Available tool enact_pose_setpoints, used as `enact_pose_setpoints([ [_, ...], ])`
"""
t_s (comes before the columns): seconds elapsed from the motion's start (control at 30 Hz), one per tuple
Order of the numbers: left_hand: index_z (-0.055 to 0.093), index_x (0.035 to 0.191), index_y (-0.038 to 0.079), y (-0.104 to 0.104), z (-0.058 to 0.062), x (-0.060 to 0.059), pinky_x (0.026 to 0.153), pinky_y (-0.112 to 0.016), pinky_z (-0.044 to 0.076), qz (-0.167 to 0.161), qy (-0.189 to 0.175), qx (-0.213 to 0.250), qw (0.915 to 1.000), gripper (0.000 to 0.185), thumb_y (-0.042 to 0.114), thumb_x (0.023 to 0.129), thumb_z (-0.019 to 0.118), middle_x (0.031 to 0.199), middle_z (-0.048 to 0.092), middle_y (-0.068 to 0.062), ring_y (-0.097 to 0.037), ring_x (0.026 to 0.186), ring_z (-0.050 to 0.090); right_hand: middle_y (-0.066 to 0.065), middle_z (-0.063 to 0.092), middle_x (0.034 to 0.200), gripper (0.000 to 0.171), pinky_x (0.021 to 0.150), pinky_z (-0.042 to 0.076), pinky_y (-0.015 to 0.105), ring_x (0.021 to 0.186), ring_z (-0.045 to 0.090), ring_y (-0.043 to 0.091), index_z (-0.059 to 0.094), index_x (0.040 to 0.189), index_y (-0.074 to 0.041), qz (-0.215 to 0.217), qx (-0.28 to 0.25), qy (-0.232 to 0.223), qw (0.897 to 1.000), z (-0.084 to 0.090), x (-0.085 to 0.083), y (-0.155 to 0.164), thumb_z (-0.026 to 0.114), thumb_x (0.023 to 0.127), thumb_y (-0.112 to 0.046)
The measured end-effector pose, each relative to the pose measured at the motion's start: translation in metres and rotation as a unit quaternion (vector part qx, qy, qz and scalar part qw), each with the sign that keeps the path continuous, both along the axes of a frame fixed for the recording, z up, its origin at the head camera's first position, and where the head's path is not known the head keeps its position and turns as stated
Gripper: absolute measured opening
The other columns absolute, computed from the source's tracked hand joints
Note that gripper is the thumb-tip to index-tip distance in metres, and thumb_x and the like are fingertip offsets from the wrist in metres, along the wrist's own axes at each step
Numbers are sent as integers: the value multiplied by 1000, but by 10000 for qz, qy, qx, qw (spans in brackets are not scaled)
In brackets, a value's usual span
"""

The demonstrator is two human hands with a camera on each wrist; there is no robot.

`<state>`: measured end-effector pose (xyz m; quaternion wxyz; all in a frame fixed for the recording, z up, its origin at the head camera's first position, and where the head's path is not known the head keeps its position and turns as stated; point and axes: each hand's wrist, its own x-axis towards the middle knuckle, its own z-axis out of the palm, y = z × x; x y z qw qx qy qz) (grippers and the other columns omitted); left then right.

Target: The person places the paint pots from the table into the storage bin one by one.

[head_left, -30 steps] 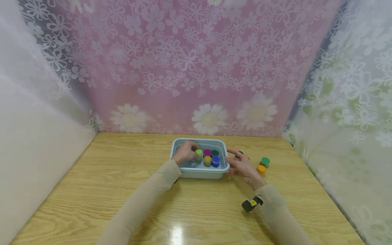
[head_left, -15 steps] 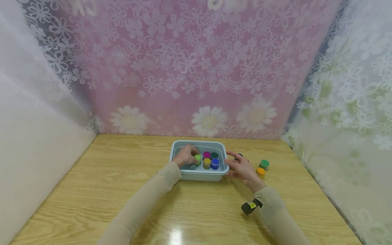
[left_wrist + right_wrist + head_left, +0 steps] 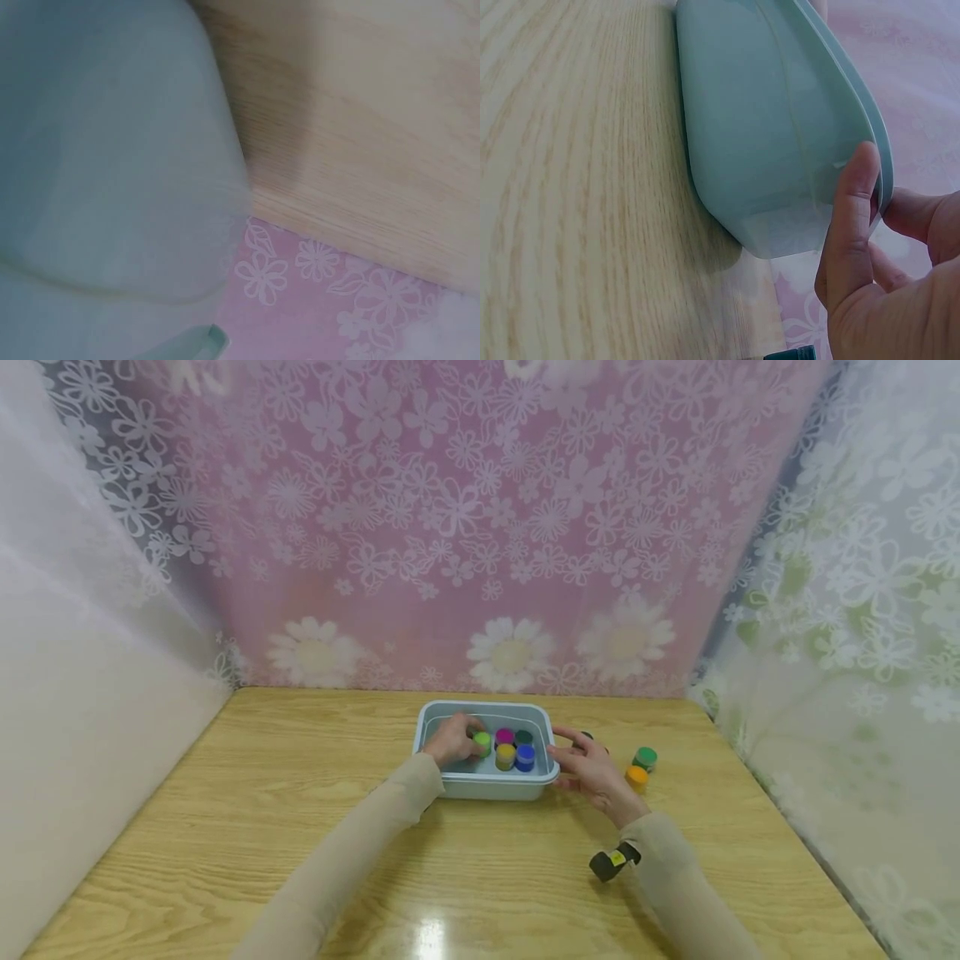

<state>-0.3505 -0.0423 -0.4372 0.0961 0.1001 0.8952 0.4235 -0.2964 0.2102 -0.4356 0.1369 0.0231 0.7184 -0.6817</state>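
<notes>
A pale blue-grey plastic tub (image 3: 472,789) sits on the wooden table. Inside it, my left hand (image 3: 452,740) pinches a small paint jar with a lime-green lid (image 3: 482,743) between thumb and fingers. To the right of that jar stand a magenta jar (image 3: 505,739), a dark green jar (image 3: 523,739), a yellow jar (image 3: 506,757) and a blue jar (image 3: 525,757). My right hand (image 3: 592,770) holds the tub's right end. In the right wrist view, the right hand (image 3: 885,277) has the tub's rim between thumb and fingers. The left wrist view shows only the tub wall (image 3: 112,150), with the hand hidden.
Right of my right hand, a green-lidded jar (image 3: 645,759) and an orange jar (image 3: 637,777) stand on the table (image 3: 480,877). A dark-lidded jar (image 3: 587,736) is partly hidden behind the hand. Flowered curtains (image 3: 450,527) surround the table's back and sides.
My left hand and the lime-green jar have shifted slightly left, away from the other jars in the tub. My right hand keeps its place on the rim.
</notes>
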Motion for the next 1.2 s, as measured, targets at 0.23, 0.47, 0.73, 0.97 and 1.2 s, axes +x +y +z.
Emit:
enact_pose_setpoints([
  [0.23, 58, 133, 1, 3, 1, -3, 82, -31, 58, 45, -72, -64, 9999, 46, 5, 88, 70, 117, 65, -18, -27, 91, 68, 23, 57, 135, 61, 70, 62, 28, 95, 68, 22, 38, 150, -16, 21, -47, -2, 10000, -1, -2, 2, 66, 96, -24],
  [0.47, 58, 132, -1, 3, 0, -4, 85, -31, 58, 66, -80, 11, 9999, 46, 0, 87, 68, 116, 65, -17, -22, 94, 65, 24, 55, 137, 60, 70, 62, 28, 95, 68, 21, 39, 149, -17, 21, -52, 17, 10000, -2, -2, 2, 65, 96, -23],
  [0.73, 56, 134, 0, 2, 2, -3, 91, -36, 56, 84, -98, 82, 9999, 50, -1, 85, 67, 121, 64, -16, -27, 107, 62, 23, 57, 135, 59, 71, 62, 29, 96, 69, 22, 39, 149, -17, 12, -36, 20, 10000, -2, -1, 1, 64, 97, -22],
  [0.97, 55, 134, -4, -1, 5, 1, 82, -31, 60, 16, -107, 405, 9991, 49, -4, 86, 66, 126, 61, -20, -27, 103, 65, 23, 57, 135, 59, 71, 62, 29, 96, 68, 22, 39, 150, -16, 26, -24, 24, 10000, -2, -1, 1, 65, 96, -22],
  [1.2, 55, 131, -8, -9, 4, 2, 83, -40, 61, -66, -112, 1154, 9932, 42, -5, 90, 62, 128, 58, -25, -35, 99, 66, 22, 59, 132, 60, 70, 62, 29, 93, 69, 21, 40, 149, -15, -15, -78, 42, 10000, -1, 0, 1, 66, 96, -20],
])
